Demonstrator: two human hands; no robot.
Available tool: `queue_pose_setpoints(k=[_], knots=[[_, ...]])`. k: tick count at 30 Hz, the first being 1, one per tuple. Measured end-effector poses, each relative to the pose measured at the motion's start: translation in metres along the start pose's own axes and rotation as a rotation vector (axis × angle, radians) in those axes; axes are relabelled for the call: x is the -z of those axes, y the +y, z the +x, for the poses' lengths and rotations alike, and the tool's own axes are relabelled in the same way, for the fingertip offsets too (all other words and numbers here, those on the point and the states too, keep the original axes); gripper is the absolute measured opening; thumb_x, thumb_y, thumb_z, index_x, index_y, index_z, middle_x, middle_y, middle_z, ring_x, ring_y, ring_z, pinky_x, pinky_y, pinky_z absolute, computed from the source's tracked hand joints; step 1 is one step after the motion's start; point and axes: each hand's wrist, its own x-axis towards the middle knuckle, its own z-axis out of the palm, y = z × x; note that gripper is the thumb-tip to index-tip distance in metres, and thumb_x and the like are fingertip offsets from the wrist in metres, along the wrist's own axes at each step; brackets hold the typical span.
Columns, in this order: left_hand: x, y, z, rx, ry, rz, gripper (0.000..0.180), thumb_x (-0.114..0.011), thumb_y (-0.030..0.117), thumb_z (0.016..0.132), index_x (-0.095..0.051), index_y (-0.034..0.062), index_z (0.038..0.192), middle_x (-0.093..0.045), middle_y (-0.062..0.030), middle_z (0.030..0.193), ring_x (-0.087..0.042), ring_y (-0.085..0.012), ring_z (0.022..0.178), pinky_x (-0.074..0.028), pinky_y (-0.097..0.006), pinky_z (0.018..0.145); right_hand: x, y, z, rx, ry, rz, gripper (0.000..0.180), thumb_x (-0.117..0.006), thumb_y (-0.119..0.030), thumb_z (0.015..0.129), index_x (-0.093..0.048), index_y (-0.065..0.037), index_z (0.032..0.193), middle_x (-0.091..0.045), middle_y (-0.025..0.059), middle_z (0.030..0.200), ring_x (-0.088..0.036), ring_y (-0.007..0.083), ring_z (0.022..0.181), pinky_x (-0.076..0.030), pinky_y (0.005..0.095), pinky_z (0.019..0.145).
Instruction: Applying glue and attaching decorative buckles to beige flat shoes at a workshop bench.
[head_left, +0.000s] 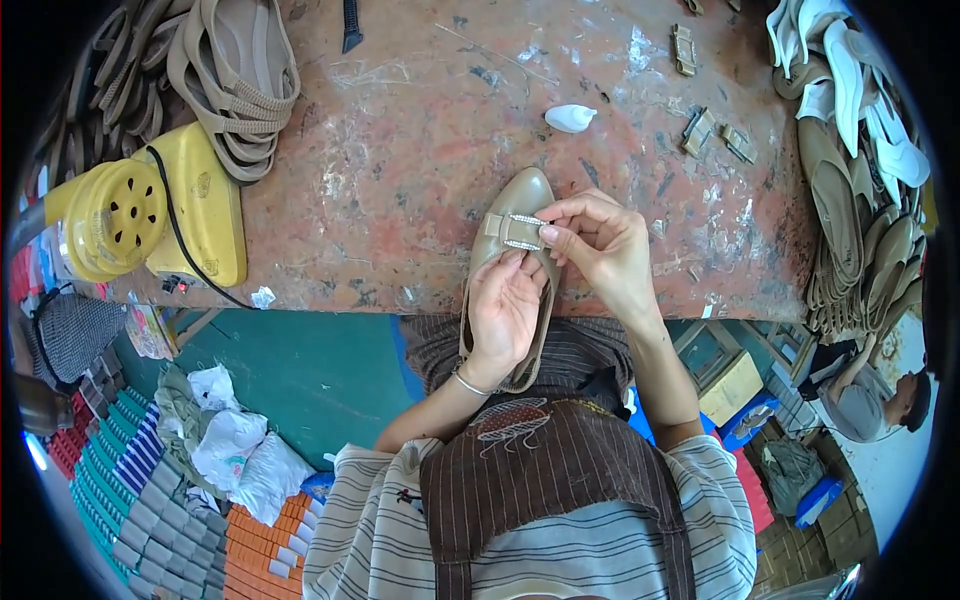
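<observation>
A beige flat shoe (528, 188) points its toe away from me at the table's near edge, its heel end reaching over my lap. Across its front lies a beige bow (522, 233) with a sparkling rhinestone buckle. My left hand (503, 318) is over the shoe's opening, fingers curled against the front part just below the bow; what its fingertips grip is partly hidden. From the right, my right hand (608, 250) pinches the bow's right end between thumb and forefinger. Beyond the shoe, a small white squeeze bottle (570, 118) lies on its side.
Several loose bows (698, 132) lie on the worn red table (400, 200). Stacked beige sandals (240, 90) and a yellow machine (195, 205) occupy the left; shoes (835, 200) and white pieces (845, 85) crowd the right. Another person (870, 400) is at the far right.
</observation>
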Motion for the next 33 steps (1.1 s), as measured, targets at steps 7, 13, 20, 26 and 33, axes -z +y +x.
queue_pose_setpoints(k=[7,13,20,26,33], knots=[[0.002,-0.001,-0.001,-0.016,-0.016,-0.036,0.020,-0.049,0.007,0.092,-0.057,-0.0059,0.105,-0.061,-0.0149,0.114,-0.056,-0.0243,0.111,-0.040,-0.039,0.102,0.001,0.003,0.000,0.015,0.047,-0.052,0.012,-0.069,0.006,0.080,-0.071,0.003,0.092,-0.058,0.0041,0.084,-0.057,0.0063,0.064,-0.047,0.0194,0.055],[-0.011,0.001,0.002,-0.006,0.034,0.022,0.019,-0.050,0.009,0.094,-0.058,-0.0043,0.105,-0.061,-0.0125,0.111,-0.058,-0.0219,0.108,-0.043,-0.037,0.100,0.002,0.002,0.001,0.017,0.026,-0.147,0.013,-0.067,0.006,0.082,-0.069,0.005,0.095,-0.059,0.0046,0.090,-0.058,0.0059,0.069,-0.047,0.0189,0.058],[-0.008,0.002,0.003,0.029,0.246,0.218,0.017,-0.057,0.012,0.095,-0.061,-0.0001,0.106,-0.067,-0.0068,0.101,-0.065,-0.0142,0.090,-0.054,-0.028,0.080,-0.006,0.001,-0.005,0.081,0.094,-0.163,0.010,-0.070,0.002,0.078,-0.067,0.000,0.087,-0.058,0.0015,0.081,-0.056,0.0054,0.065,-0.045,0.0203,0.053],[-0.027,0.054,-0.017,-0.009,0.122,0.242,0.012,-0.055,0.007,0.094,-0.064,0.0026,0.101,-0.067,-0.0086,0.100,-0.065,-0.0159,0.091,-0.053,-0.029,0.081,0.020,0.010,-0.007,0.115,0.259,0.073,0.009,-0.058,-0.007,0.093,-0.063,-0.002,0.098,-0.057,-0.0021,0.072,-0.049,0.0026,0.059,-0.039,0.0182,0.052],[-0.022,0.170,0.009,-0.379,0.020,0.527,0.004,-0.058,-0.001,0.090,-0.056,0.0020,0.088,-0.066,-0.0111,0.091,-0.065,-0.0167,0.085,-0.053,-0.030,0.080,0.034,0.013,0.023,0.230,0.409,-0.056,0.014,-0.060,-0.007,0.092,-0.063,-0.002,0.105,-0.058,-0.0004,0.083,-0.052,0.0053,0.069,-0.042,0.0187,0.056]])
